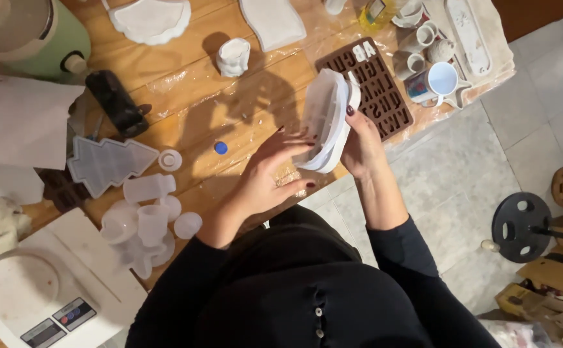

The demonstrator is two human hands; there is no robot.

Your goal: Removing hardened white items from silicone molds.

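Note:
Both my hands hold a white silicone mould (328,119) tilted on its edge above the wooden table (191,96). My left hand (270,173) grips the mould's lower end with fingers curled around it. The mould's right side and top rest against my right hand (361,143), thumb pressed to its rim. A brown letter-shaped mould tray (385,90) lies flat just behind the white mould.
A tree-shaped translucent mould (107,164), a small blue cap (221,147) and several clear silicone cups (146,219) lie left. A white scale (49,290) sits bottom left. Mugs (437,80) stand at the far right. A black weight plate (521,225) lies on the tiled floor.

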